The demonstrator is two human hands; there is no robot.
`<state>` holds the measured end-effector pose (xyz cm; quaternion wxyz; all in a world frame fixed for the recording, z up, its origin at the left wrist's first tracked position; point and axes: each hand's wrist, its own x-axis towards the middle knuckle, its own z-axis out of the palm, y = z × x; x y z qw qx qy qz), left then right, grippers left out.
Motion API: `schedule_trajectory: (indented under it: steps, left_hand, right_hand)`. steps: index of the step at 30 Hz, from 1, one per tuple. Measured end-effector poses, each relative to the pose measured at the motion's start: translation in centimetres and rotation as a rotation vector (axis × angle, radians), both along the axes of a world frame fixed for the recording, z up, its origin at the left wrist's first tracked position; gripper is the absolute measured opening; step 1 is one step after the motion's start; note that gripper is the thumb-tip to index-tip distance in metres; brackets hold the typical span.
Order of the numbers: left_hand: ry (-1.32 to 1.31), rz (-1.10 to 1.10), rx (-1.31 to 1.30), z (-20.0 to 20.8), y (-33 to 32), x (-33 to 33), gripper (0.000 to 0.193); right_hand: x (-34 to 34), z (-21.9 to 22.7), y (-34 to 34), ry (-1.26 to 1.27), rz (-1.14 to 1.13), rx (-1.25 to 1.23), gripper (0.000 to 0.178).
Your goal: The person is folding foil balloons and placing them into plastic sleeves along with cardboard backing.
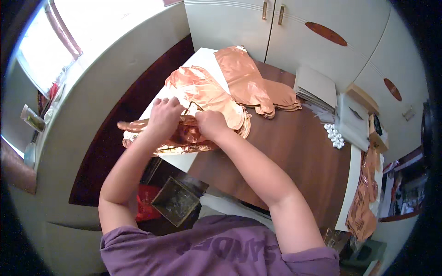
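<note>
Both hands are over a flat, uninflated copper-coloured foil balloon (189,134) at the left end of the table. My left hand (165,115) is closed on the foil, with a narrow strip of it sticking out to the left. My right hand (212,124) has its fingers curled on the same crumpled foil, close beside the left. Between the hands a thin dark loop or edge rises; I cannot make out what it is. Just beyond lies a pile of flat foil balloons (202,89), and farther back a second stack (244,76).
The brown wooden table (285,152) stands against white cabinets (331,41). At its right lie a stack of pale cards (316,87), a cluster of small white pieces (334,136), a clear plastic bag (352,117) and more copper foil (363,198). Below is an open box (177,201).
</note>
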<state>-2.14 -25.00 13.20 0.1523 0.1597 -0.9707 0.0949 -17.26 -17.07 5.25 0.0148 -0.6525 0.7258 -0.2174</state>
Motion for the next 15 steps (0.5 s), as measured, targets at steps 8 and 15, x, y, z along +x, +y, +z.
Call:
schedule_trajectory:
  steps: [8,15]
  left_hand:
    - [-0.014,-0.136,0.058,-6.8,-0.2,4.3,0.040]
    - [-0.166,0.518,0.458,-8.1,0.3,5.6,0.094]
  right_hand:
    - [-2.4,2.6,-2.6,-0.418,-0.134,0.142,0.019]
    - [-11.2,5.9,-3.6,-0.336,-0.581,-0.384,0.021]
